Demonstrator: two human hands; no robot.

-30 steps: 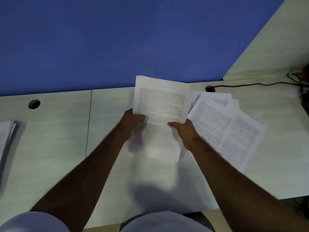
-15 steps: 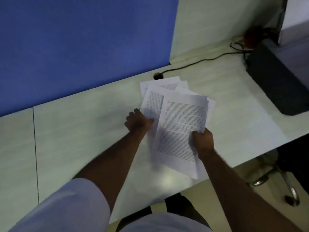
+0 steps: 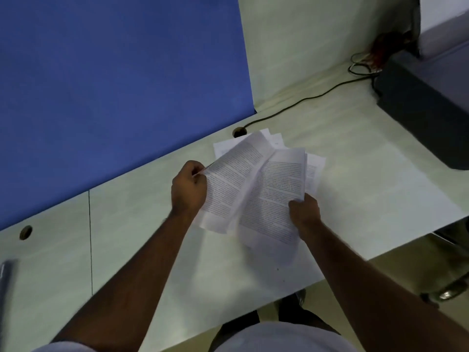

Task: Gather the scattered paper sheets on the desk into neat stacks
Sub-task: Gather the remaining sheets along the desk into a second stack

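While fanned unevenly near cable grommet (image 3: 238,131): printed sheets (image 3: 256,179), part gathered, not yet squared. Left hand (image 3: 189,190) pinching left edge; right hand (image 3: 303,212) gripping lower right corner. Loose pages (image 3: 314,168) beneath, pending.

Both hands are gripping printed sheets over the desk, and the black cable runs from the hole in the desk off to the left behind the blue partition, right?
Not quite. The head view shows the black cable running from the desk hole off to the right, toward the dark box, not behind the blue partition. The rest holds: left hand and right hand each hold printed sheets over the desk.
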